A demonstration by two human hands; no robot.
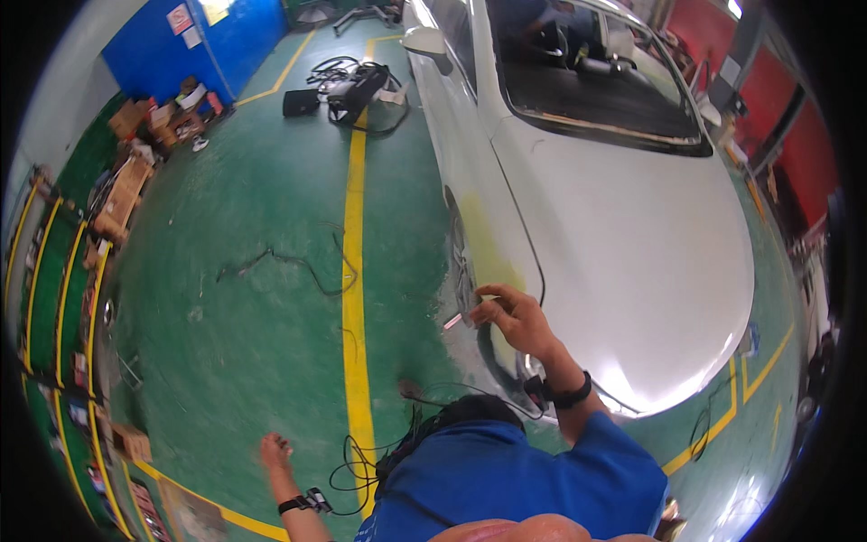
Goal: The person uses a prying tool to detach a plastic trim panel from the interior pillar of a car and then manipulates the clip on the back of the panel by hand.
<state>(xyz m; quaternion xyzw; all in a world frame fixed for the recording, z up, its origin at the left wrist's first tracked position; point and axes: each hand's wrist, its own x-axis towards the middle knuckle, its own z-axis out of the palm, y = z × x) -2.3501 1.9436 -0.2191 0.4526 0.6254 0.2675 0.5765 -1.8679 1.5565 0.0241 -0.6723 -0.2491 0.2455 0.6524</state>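
Note:
My right hand point(508, 316) is raised beside the white car's front fender point(495, 244), which has a pale yellow-green patch; its fingers are bent but apart, with nothing visible held. A small pale pink strip point(453, 322) shows just left of those fingertips, near the dark wheel arch point(456, 239). My left hand point(275, 453) hangs low over the green floor, its fingers curled and blurred, so their grip is unclear. Both wrists carry black straps with small devices. Thin black cables point(348, 470) loop between my left arm and my blue-shirted body.
A loose wire point(307, 271) lies near a yellow floor line point(352, 217). Black bags with hoses point(352, 95) lie farther ahead. Boxes point(131, 122) line the left wall by yellow-edged racks point(59, 298) and a blue door point(208, 45). The car point(632, 271) fills the right.

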